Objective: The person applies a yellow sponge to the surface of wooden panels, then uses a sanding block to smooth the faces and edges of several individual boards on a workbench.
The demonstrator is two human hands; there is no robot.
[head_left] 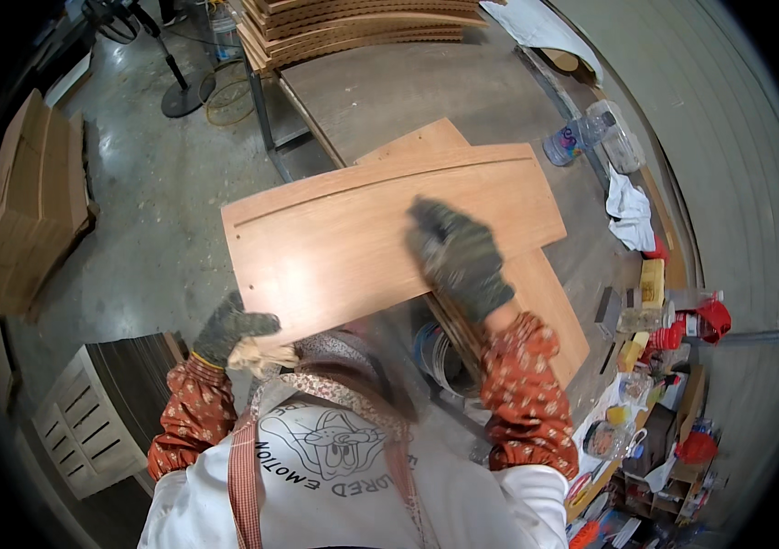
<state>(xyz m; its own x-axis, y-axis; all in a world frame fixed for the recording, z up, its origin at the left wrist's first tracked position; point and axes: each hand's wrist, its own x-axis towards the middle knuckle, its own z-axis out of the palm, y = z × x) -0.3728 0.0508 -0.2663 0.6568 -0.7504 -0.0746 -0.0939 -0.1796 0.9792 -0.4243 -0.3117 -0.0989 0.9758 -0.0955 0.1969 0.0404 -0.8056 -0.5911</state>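
Note:
A light-brown wooden panel (334, 247) with a curved long edge lies slanted before me; a thin groove follows its far edge and small holes mark its left end. My left hand (236, 331), in a dark glove, closes on the panel's near left corner, thumb over the top. A crumpled beige cloth (263, 355) shows right beside that hand. On the panel's upper face rests my right hand (461, 261), also gloved and blurred by motion; its fingers bend downward, and whatever is under them is hidden. Another wooden panel (549, 316) lies crosswise beneath the first.
Stacked curved wooden pieces (353, 32) occupy the table's (380, 87) far end. Along its right side stand a plastic bottle (577, 137), a white rag (629, 210) and several small containers. A bucket (444, 357) sits below the panel. Cardboard (28, 201) and a fan stand (183, 96) are at left.

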